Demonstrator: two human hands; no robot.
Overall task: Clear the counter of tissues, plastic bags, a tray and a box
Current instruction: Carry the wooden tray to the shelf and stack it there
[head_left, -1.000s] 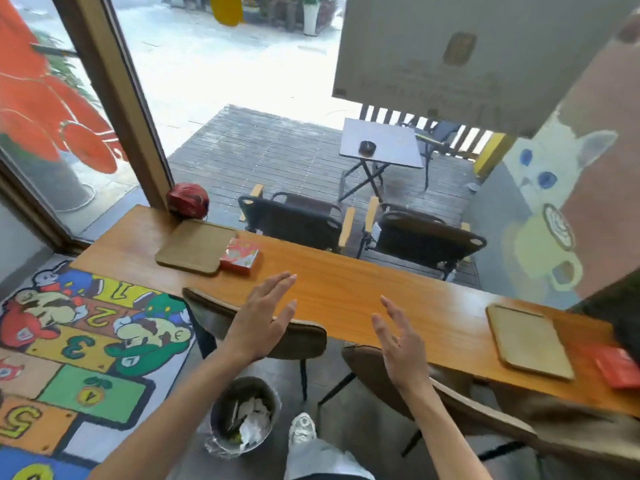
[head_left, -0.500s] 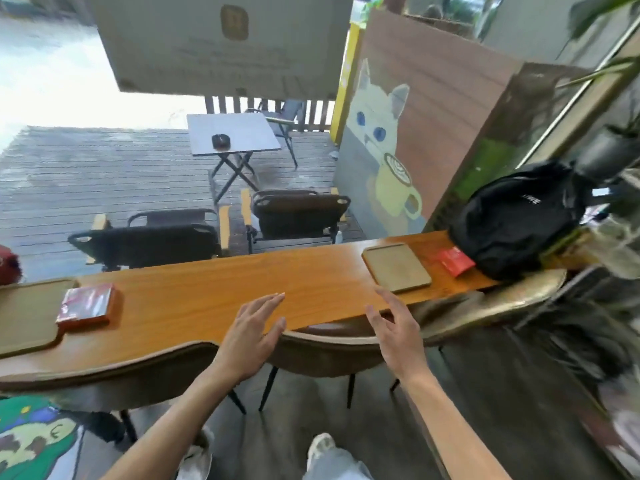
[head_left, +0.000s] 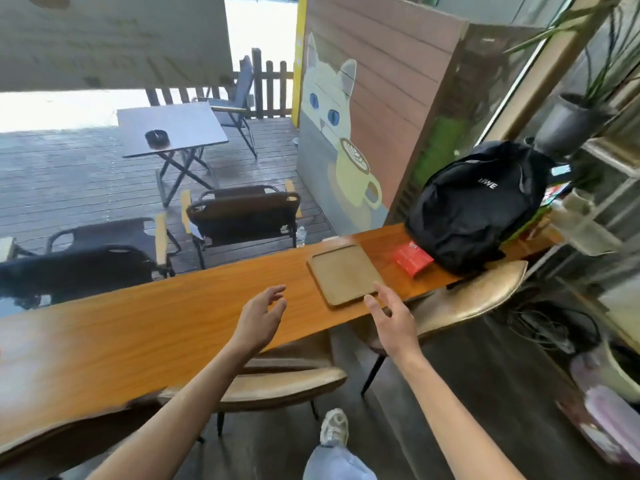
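Note:
A flat brown tray [head_left: 341,271] lies on the long wooden counter [head_left: 156,327], toward its right end. Just right of the tray sits a small red box [head_left: 412,258], next to a black backpack [head_left: 481,206]. My right hand [head_left: 391,311] hovers open at the tray's near right corner, fingertips close to its edge. My left hand [head_left: 261,315] is open above the counter, left of the tray, holding nothing. I see no tissues or plastic bags.
Two tan chairs [head_left: 460,299] are tucked under the counter's near side. Shelves with potted plants [head_left: 581,116] stand at the right. Behind the glass are black folding chairs [head_left: 242,209] and a grey table [head_left: 173,128] on a wooden deck.
The view has swung right along the counter: the left tray, left red box and floor bin are out of sight, and the right tray and backpack are nearer. Both hands stay open.

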